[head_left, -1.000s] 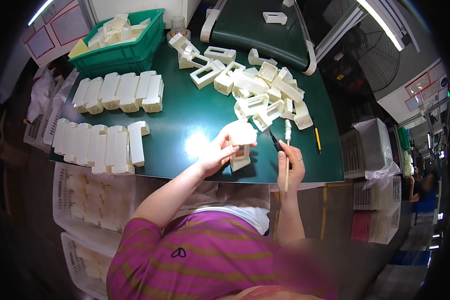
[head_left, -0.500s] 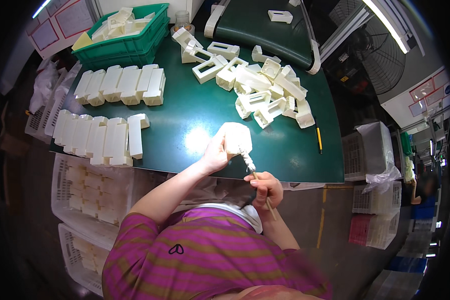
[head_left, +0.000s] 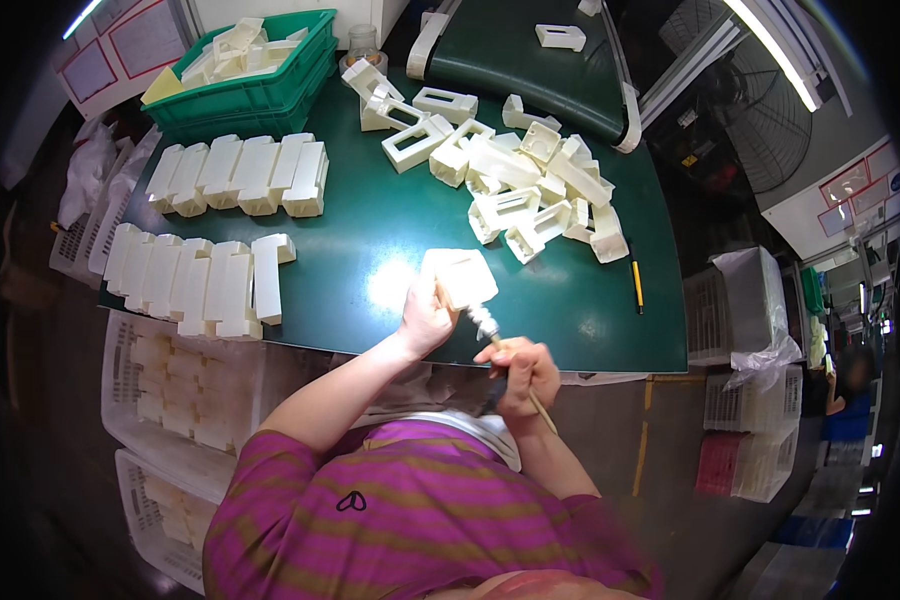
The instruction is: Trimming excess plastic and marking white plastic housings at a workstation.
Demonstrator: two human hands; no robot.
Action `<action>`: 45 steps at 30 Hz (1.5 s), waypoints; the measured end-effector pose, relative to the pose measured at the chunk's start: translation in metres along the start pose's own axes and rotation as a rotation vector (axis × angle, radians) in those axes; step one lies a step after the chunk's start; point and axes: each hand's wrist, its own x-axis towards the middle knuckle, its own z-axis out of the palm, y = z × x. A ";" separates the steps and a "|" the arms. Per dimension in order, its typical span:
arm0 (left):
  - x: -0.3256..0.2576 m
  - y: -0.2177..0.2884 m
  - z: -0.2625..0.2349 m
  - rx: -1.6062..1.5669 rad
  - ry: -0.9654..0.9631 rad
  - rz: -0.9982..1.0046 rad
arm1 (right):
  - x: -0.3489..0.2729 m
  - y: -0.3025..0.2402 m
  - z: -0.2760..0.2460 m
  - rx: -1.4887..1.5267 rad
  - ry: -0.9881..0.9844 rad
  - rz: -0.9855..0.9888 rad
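My left hand is closed on the side of a white plastic housing, held over the front edge of the green table. In my right hand is a thin wooden stick, pinched between thumb and fingers. White lumpy material wraps its upper end, which meets or nearly meets the housing's lower edge. Whether they touch I cannot tell. Beyond my hands lies a loose heap of similar white plastic parts. Two neat rows of them, a far row and a near row, stand on the left.
Stacked green crates with white pieces stand at the back left, beside a clear jar. A conveyor belt carries another part at the back. On the right lies a yellow-and-black pen. White baskets flank the table below.
The housing and my left hand have moved slightly left and tilted. My right hand with the stick has shifted a little left and down.
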 end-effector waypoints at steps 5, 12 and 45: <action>0.005 0.004 0.001 0.147 0.014 0.134 | 0.013 0.003 -0.018 0.231 0.154 0.148; 0.002 0.004 -0.001 0.071 0.008 0.100 | 0.007 0.015 -0.018 0.241 0.186 0.130; 0.030 -0.008 -0.034 -1.065 0.024 -0.657 | 0.029 0.055 -0.056 -0.250 0.293 0.179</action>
